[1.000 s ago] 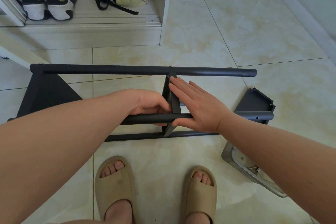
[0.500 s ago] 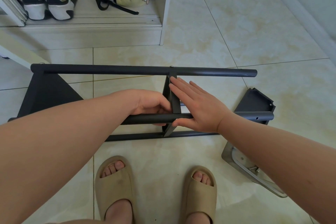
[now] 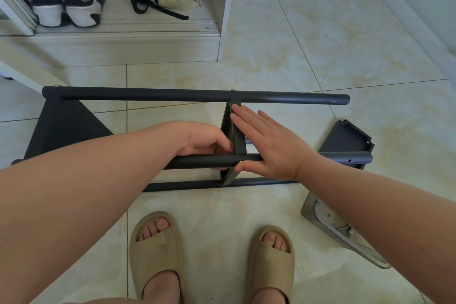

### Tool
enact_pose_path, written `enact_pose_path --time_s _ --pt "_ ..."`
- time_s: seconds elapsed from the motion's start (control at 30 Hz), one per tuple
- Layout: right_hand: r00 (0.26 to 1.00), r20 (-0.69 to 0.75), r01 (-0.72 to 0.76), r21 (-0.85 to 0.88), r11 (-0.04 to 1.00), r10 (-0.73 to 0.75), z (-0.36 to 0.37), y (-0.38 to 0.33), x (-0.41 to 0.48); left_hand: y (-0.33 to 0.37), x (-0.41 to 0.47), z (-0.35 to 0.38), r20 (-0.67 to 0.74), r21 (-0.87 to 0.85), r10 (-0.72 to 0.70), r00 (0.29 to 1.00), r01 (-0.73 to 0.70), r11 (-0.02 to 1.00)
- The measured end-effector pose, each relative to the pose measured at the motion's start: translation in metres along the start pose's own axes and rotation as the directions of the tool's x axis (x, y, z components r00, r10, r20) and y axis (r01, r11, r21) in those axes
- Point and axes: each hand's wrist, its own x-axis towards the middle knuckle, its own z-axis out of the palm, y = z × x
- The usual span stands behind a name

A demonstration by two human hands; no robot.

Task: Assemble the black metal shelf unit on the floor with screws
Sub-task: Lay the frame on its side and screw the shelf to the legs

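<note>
Shelf unit [image 3: 259, 182] lies on its side on the tiled floor [image 3: 320, 52], just ahead of the feet, and is part-built. The far pole [image 3: 172, 97] carries a screw head above the middle panel [image 3: 238, 136] and another over the left-end panel [image 3: 64, 126]. The near pole [image 3: 197, 161] crosses the middle panel's near corner. No screw can be made out at that joint because the hands cover it. Left hand [image 3: 204, 140]: fingers curled round the near pole, hard against the panel's left face. Right hand [image 3: 269, 145]: flat, fingers straight and together, pressed on the panel's right face, thumb tucked under the pole. A loose panel [image 3: 345, 140] lies by the poles' right ends, unattached, and an open hole shows near the near pole's right tip. Screws [image 3: 344, 229] sit in a tray [image 3: 311, 215] on the floor, beneath the right forearm. Judgement: the step is squaring the middle panel to the near pole before fixing. Risks:
- Both hands are occupied, so reaching for a screw frees the panel, which may slip off its hole.
- The frame rests on round poles and may roll.
- The forearm may sweep the tray and scatter the screws.
</note>
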Motion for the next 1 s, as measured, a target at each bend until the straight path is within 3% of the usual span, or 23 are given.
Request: enact_pose_path --time_s 0.1,0.27,0.53,0.7,1.0 --pt "1.000 -0.014 0.002 0.007 1.000 -0.002 0.0007 0.0002 -0.0004 0.0003 0.0017 0.0011 0.004 0.010 -0.039 0.999 0.039 0.999" --pt "1.000 -0.012 0.002 0.005 1.000 -0.002 0.0004 0.0006 -0.0003 0.0008 0.0026 0.0024 -0.074 0.129 0.052 0.996 -0.042 0.991" --pt "1.000 -0.023 0.003 0.007 1.000 -0.003 0.0003 0.0001 -0.0006 -0.0008 0.0037 0.0007 0.002 -0.035 -0.038 0.999 0.038 0.999" --pt "1.000 -0.025 0.004 0.002 1.000 -0.004 0.0014 0.0010 -0.0004 0.0018 0.0044 0.0032 -0.085 0.114 -0.018 0.996 0.028 0.993" --pt "0.999 -0.040 0.011 -0.001 1.000 -0.011 0.0023 0.0010 -0.0003 -0.0018 0.0038 -0.0016 -0.015 0.058 0.034 0.999 -0.033 0.998"
